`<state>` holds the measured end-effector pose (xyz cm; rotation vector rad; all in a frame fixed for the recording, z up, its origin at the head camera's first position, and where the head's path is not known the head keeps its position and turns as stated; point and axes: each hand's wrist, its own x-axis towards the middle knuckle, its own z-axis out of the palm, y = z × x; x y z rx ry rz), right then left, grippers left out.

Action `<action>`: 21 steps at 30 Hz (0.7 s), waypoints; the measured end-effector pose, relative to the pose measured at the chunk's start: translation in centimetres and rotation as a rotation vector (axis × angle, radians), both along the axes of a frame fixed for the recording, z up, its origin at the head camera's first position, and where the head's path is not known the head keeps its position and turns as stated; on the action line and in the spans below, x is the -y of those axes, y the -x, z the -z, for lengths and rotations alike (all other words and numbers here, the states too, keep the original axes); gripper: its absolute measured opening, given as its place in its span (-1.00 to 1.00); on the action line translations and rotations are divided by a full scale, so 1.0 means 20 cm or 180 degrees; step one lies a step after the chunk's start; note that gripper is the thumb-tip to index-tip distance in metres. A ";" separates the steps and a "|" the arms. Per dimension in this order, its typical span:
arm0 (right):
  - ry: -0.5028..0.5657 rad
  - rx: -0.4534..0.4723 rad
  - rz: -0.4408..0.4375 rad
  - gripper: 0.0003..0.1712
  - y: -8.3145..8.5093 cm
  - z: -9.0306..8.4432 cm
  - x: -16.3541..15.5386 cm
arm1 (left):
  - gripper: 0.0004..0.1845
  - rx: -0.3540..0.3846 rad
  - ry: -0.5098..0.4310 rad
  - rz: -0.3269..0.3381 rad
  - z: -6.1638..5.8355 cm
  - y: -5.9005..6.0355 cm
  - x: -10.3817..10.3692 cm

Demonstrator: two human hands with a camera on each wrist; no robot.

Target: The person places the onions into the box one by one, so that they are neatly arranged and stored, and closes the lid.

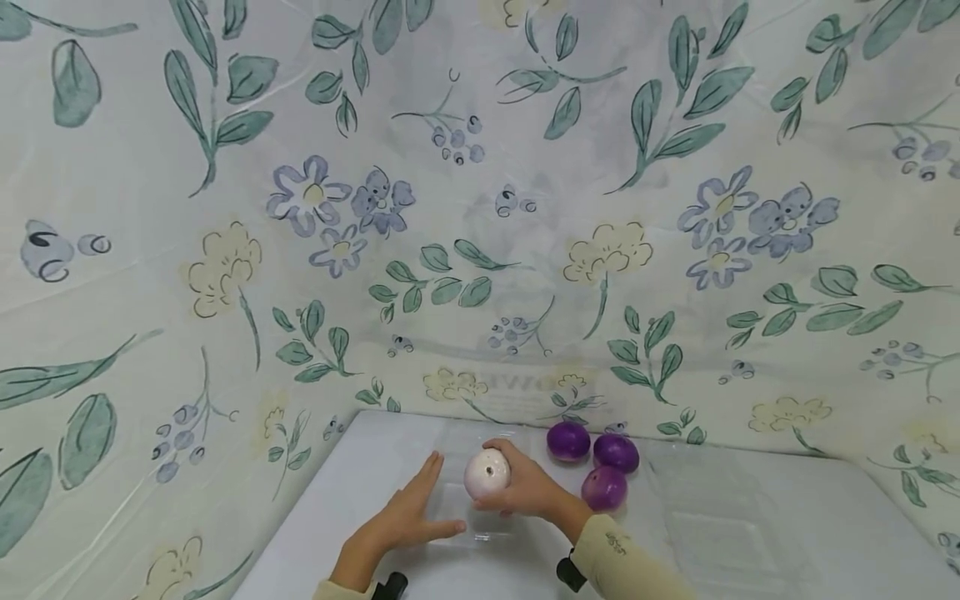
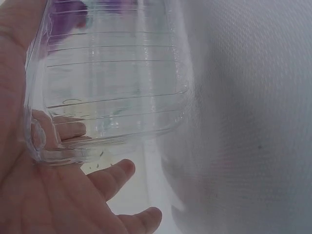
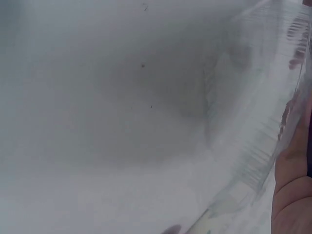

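The right hand [image 1: 525, 490] has its fingers wrapped around a pale pinkish-white onion [image 1: 487, 474], holding it just above a clear plastic box [image 1: 465, 508] that sits on the white table [image 1: 750, 533]. The left hand [image 1: 408, 521] is flat and open, fingers straight, pressed against the box's left side, holding nothing. Three purple onions [image 1: 604, 487] sit bunched together just right of the box, near the flowery backdrop [image 1: 480, 208].
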<state>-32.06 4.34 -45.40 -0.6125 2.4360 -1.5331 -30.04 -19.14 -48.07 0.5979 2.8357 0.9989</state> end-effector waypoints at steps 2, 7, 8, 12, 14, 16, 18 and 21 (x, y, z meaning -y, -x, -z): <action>-0.0039 0.0017 0.0009 -0.03 0.00 0.01 0.02 | 0.21 0.0005 0.0000 -0.0005 0.00 0.00 0.00; -0.0156 -0.0070 -0.0030 -0.05 0.01 0.04 0.07 | 0.22 -0.0006 0.0002 -0.0019 0.00 0.00 0.00; -0.0176 -0.0102 -0.0041 -0.04 0.01 0.04 0.08 | 0.22 -0.0013 -0.0004 -0.0012 0.00 -0.01 0.00; -0.0241 -0.0133 -0.0035 -0.04 0.00 0.05 0.12 | 0.22 -0.0040 -0.0038 0.0025 -0.01 -0.01 0.00; -0.0319 -0.0154 -0.0012 -0.05 0.01 0.05 0.13 | 0.22 -0.0048 -0.0047 0.0036 -0.01 -0.02 0.00; -0.0401 -0.0181 -0.0019 -0.06 0.00 0.05 0.14 | 0.22 -0.0046 -0.0057 0.0038 -0.02 -0.02 0.00; -0.0508 -0.0228 -0.0013 -0.07 0.00 0.05 0.15 | 0.22 -0.0031 -0.0068 0.0043 -0.01 -0.02 0.00; -0.0595 -0.0247 -0.0016 -0.08 0.00 0.05 0.17 | 0.21 -0.0014 -0.0107 0.0060 -0.01 -0.02 0.00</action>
